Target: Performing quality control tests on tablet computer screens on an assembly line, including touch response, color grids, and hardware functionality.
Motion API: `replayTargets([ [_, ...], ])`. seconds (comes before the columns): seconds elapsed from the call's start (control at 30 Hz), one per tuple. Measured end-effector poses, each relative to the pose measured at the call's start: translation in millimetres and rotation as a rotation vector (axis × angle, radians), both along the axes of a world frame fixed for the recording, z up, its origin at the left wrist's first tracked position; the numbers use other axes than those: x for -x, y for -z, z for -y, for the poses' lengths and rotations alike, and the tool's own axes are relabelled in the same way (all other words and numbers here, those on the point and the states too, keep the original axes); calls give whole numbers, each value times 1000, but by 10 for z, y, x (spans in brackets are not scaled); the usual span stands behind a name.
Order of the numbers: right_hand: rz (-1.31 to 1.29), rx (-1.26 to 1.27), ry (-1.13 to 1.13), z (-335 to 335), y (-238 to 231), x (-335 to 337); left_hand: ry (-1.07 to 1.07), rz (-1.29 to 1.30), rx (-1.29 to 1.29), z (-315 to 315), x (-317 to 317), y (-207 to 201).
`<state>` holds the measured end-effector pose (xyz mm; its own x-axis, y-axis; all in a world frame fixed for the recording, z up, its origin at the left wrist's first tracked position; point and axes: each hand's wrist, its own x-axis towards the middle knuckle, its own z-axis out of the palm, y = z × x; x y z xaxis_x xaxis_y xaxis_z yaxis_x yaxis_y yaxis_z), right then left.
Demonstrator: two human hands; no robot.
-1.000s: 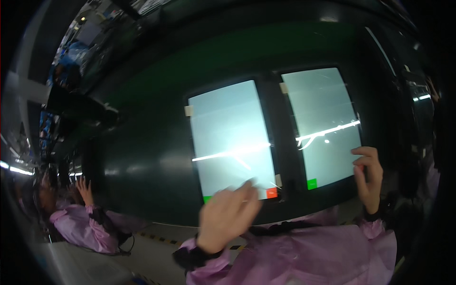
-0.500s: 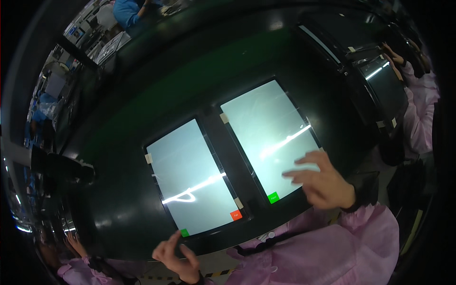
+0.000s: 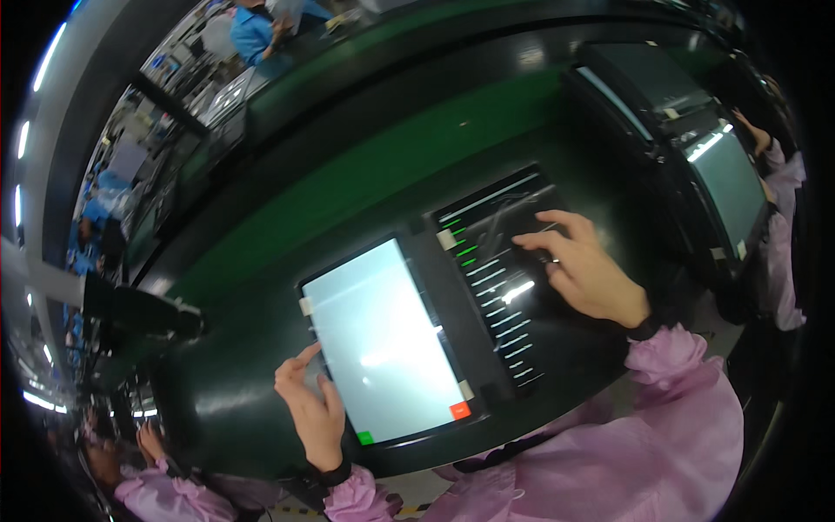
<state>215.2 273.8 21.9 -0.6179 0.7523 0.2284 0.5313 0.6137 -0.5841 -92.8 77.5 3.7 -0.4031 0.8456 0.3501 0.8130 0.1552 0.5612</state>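
Note:
Two flat tablet-like screens lie side by side on a dark green table. The left tablet (image 3: 383, 339) glows white, with a green square and a red square in its near corners. A dark screen with a menu of short text lines, a few of them green, shows on the right tablet (image 3: 509, 304). At the left edge of the left tablet is my left hand (image 3: 310, 413), its index finger stretched to the edge, holding nothing. Over the right tablet hovers my right hand (image 3: 587, 270), empty, thumb and fingers apart; whether a fingertip touches the glass I cannot tell.
More dark panels (image 3: 726, 187) stand at the right, beside a co-worker's hand (image 3: 755, 135). A black cylindrical fixture (image 3: 139, 309) juts in from the left. Another co-worker in pink (image 3: 170, 491) sits at lower left. A person in blue (image 3: 252, 35) works across the table.
The right tablet's screen went from white to the dark menu. My right hand moved away from me over it; my left hand moved up from the near green corner to the left edge.

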Motion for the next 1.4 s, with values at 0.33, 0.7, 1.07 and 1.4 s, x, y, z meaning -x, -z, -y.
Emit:
replayTargets([
  [0.33,-49,65,-14,61,-20,-175,-28,506,157,677,-10,108],
  [0.7,3,-46,-104,79,-6,-5,-8,-37,-26,292,-17,-31],
  [1.07,115,-88,-74,46,-54,-60,52,-265,161,-138,-10,-20],
  [1.4,-26,-110,-202,-335,-144,182,1,-94,35,-309,135,-121],
])
